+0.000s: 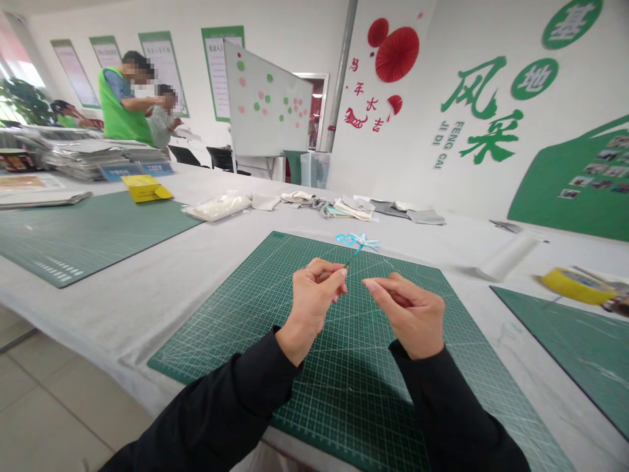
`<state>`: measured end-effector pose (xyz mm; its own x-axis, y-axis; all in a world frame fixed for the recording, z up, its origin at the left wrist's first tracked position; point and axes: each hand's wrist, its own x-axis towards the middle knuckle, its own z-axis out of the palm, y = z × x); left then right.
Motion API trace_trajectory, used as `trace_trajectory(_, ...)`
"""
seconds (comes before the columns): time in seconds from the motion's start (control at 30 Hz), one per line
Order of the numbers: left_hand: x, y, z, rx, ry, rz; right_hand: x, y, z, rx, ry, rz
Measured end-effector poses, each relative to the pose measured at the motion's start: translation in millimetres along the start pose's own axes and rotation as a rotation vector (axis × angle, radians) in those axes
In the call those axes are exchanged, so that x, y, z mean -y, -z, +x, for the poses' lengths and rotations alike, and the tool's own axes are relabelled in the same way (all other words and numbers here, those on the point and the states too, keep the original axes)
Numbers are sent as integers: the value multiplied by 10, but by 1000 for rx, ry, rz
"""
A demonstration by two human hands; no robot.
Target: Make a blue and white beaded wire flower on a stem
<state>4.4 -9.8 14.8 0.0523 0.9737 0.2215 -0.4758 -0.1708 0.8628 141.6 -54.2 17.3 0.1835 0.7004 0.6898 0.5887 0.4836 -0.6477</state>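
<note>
**Bench inspection: both hands raised over cutting mat**

The bench (147, 288) carries a white cloth. On it lies a green gridded cutting mat (344, 393), flat and matte. At its far edge lies a blue-and-white ribbon bow (357, 240); a thin green stem runs from it to the left hand (314, 301), fingers pinched shut on it. The right hand (410, 314) has its fingers curled close; contents cannot be told. A yellow tape roll (577, 285) lies right, a yellow box (146, 189) far left.

Landmark: whiteboard (268, 108). Below-left of it, yellow box (146, 189) on worktop (147, 275); below it, bagged white material (219, 207); far right, yellow tape roll (578, 285).
</note>
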Motion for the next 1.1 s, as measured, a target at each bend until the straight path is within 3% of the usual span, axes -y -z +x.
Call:
trace_trajectory(0.37,22,7,-6,18,-9,-33,20,-12,-16,16,52,14)
trace_trajectory(0.57,34,24,21,80,142,-193,-5,-3,1,-24,-35,41)
trace_trajectory(0.73,48,49,46,86,188,-271,-57,-23,1,0,-136,94)
trace_trajectory(1.1,39,37,52,37,130,-229,-52,-34,-4,17,-157,102)
